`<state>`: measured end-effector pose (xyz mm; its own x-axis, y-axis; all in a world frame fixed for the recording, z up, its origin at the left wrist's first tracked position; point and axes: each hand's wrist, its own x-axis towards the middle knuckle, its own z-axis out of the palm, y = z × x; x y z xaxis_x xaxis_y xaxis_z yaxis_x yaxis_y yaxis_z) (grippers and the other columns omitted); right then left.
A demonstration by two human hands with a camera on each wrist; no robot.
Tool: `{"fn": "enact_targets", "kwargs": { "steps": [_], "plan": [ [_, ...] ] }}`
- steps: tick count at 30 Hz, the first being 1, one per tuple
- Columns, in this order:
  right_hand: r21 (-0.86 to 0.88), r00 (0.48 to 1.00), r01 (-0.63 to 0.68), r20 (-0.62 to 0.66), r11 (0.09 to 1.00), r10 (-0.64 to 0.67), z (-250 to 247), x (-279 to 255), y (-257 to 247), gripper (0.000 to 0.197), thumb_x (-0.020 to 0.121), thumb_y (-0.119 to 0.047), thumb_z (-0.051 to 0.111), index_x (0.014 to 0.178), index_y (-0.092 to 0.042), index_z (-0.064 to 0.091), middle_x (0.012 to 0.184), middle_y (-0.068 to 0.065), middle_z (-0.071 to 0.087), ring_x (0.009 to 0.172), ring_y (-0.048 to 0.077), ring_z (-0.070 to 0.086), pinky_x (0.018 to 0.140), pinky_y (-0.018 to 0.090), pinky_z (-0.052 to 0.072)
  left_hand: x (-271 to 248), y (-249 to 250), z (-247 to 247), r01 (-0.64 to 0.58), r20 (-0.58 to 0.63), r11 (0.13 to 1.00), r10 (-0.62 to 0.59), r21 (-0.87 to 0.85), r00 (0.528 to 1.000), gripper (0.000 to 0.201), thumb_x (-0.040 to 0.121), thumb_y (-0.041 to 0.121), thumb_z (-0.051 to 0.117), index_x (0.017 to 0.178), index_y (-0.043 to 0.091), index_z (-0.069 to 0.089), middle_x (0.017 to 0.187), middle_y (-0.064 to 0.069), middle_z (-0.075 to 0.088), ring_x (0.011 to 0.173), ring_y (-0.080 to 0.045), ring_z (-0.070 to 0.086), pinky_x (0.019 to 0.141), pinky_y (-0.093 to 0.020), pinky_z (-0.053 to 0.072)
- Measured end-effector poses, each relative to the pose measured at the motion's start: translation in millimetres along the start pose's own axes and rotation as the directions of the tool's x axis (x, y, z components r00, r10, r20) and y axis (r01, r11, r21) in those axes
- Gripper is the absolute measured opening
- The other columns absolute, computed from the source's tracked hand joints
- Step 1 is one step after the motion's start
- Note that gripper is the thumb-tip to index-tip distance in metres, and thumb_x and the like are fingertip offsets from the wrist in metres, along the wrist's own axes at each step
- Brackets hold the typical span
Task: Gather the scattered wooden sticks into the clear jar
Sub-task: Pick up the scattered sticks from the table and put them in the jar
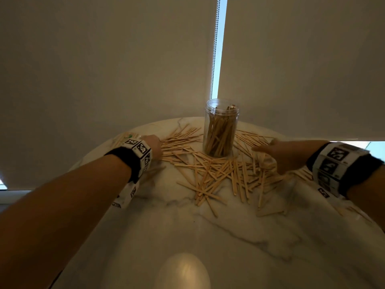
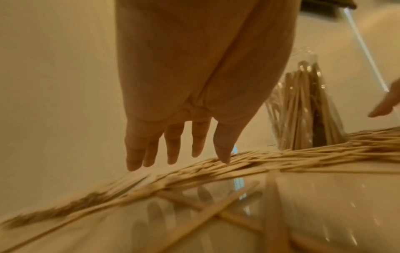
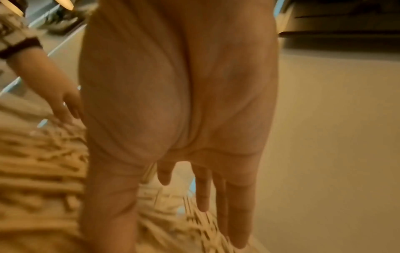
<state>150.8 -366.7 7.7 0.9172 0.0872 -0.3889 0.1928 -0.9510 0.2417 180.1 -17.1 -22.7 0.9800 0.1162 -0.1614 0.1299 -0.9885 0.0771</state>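
Observation:
A clear jar [image 1: 220, 128] stands upright at the far middle of the table, partly filled with wooden sticks; it also shows in the left wrist view as the jar [image 2: 307, 109]. Many wooden sticks [image 1: 218, 174] lie scattered around and in front of it. My left hand [image 1: 153, 147] is at the left edge of the scatter, fingers [image 2: 173, 145] straight and spread just above the sticks [image 2: 216, 169]. My right hand [image 1: 277, 155] reaches in from the right with fingers [image 3: 236, 214] extended over the sticks [image 3: 43, 162]. Neither hand holds anything.
The round marble table [image 1: 208, 236] has bare surface in front of the scatter, with a lamp reflection [image 1: 183, 272] near me. Roller blinds [image 1: 104, 69] hang close behind the table's far edge, with a bead chain [image 1: 214, 49] above the jar.

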Motion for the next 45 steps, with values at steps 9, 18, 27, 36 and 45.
{"fn": "enact_targets", "kwargs": {
  "steps": [9,18,27,36,45],
  "plan": [
    [0.003,0.967,0.233,-0.103,0.972,-0.232,9,2,-47,0.051,0.085,-0.045,0.070,0.132,-0.032,0.054,0.114,-0.003,0.047,0.095,0.017,0.052,0.079,0.029,0.046,-35,17,21,-0.188,-0.021,0.982,0.188,0.012,0.982,0.028,0.096,0.025,0.058,0.120,0.018,0.069,0.124,-0.007,0.066,0.111,-0.027,0.062,0.096,-0.035,0.052],
    [-0.016,0.862,0.422,-0.302,0.906,-0.407,20,-19,-82,0.033,0.089,-0.050,0.064,0.115,-0.031,0.066,0.119,-0.005,0.046,0.094,0.012,0.047,0.075,0.023,0.038,-98,48,28,-0.308,0.099,0.951,0.307,-0.005,0.947,0.088,0.073,0.080,0.061,0.125,0.009,0.059,0.118,-0.007,0.062,0.108,-0.025,0.061,0.093,-0.040,0.053],
    [0.049,0.874,0.415,-0.300,0.909,-0.383,33,-25,-85,0.028,0.096,-0.032,0.059,0.124,-0.031,0.057,0.118,-0.005,0.055,0.098,0.015,0.054,0.082,0.026,0.044,-121,54,29,-0.306,0.106,0.952,0.302,0.022,0.947,0.055,0.076,0.058,0.078,0.091,0.014,0.049,0.093,-0.006,0.051,0.084,-0.023,0.052,0.069,-0.031,0.043],
    [0.051,0.885,0.352,-0.343,0.935,-0.315,39,-35,-72,0.020,0.096,-0.019,0.053,0.112,-0.024,0.064,0.104,-0.004,0.057,0.092,0.017,0.055,0.078,0.028,0.044,-122,62,20,-0.259,0.134,0.965,0.254,0.027,0.958,0.044,0.091,0.036,0.071,0.115,0.001,0.063,0.097,-0.007,0.059,0.086,-0.022,0.054,0.072,-0.030,0.043],
    [0.227,0.809,0.307,-0.574,0.924,-0.127,11,-55,-47,0.016,0.096,-0.027,0.061,0.096,-0.017,0.073,0.087,0.000,0.062,0.080,0.019,0.056,0.069,0.032,0.046,-114,46,8,-0.195,0.060,0.843,0.258,-0.502,0.964,0.017,0.101,0.014,0.048,0.117,0.010,0.045,0.108,-0.007,0.066,0.082,-0.017,0.067,0.064,-0.028,0.056]
  ]
}}
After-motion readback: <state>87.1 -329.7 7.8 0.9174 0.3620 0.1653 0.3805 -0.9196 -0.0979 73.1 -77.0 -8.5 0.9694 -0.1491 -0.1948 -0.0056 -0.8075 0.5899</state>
